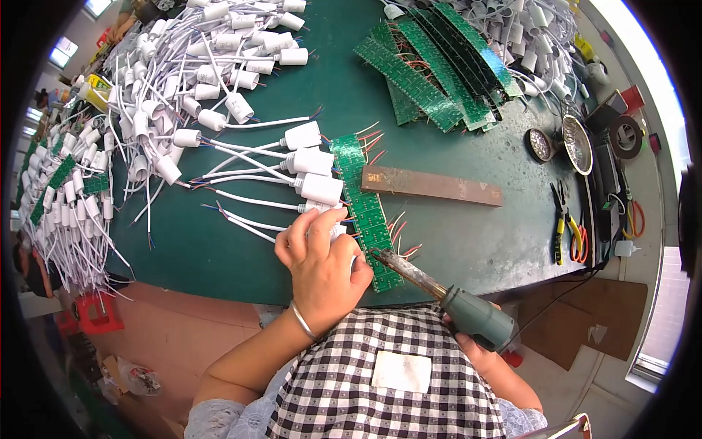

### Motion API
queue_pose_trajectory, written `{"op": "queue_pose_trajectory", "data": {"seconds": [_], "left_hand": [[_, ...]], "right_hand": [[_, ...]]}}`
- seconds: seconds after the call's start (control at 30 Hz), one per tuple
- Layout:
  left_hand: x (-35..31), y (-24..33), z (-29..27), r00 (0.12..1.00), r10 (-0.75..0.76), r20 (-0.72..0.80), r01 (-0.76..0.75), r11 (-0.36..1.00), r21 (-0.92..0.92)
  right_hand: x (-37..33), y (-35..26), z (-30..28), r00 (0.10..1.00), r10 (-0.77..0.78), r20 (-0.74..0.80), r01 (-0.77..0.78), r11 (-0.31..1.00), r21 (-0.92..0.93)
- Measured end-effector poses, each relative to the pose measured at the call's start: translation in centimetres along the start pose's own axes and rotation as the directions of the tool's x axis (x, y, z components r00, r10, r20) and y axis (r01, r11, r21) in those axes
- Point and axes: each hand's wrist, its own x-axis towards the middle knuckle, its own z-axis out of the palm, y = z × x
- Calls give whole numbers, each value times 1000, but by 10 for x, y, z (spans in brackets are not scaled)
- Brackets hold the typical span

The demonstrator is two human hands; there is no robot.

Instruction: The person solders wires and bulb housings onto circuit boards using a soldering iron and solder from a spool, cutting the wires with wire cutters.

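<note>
My right hand [475, 350] grips a soldering iron [468, 311] by its dark green handle. Its tip touches or hovers just over the lower part of a green circuit board strip [365, 212]. On the left of that strip, my left hand [325, 271] is closed, thumb and fingers pinched near the board's edge; what they pinch is hidden. Several white cylindrical lamp caps with cables [320, 188] lie along the strip, their thin wires reaching its left edge. Red and white wires [373, 139] stick out on its right. A brown flat bar [431, 186] rests against the strip's right side.
White capped cables [212, 73] are heaped at the left, more at the far right. Stacked circuit boards [439, 66] lie at the back. To the right are pliers [561, 219], a small round tin [540, 145], an oval metal dish [576, 145] and a tape roll [626, 137].
</note>
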Motion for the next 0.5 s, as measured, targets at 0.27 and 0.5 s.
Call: {"op": "queue_pose_trajectory", "data": {"seconds": [0.27,0.5], "left_hand": [[0,0,0,1000,-1,-4,1,1000,-9],[1,1,-1,1000,-9,8,9,1000,-23]], "right_hand": [[2,-8,1,997,76,-7,-76,997,-16],[1,-15,-1,998,22,-66,-21,1000,16]]}}
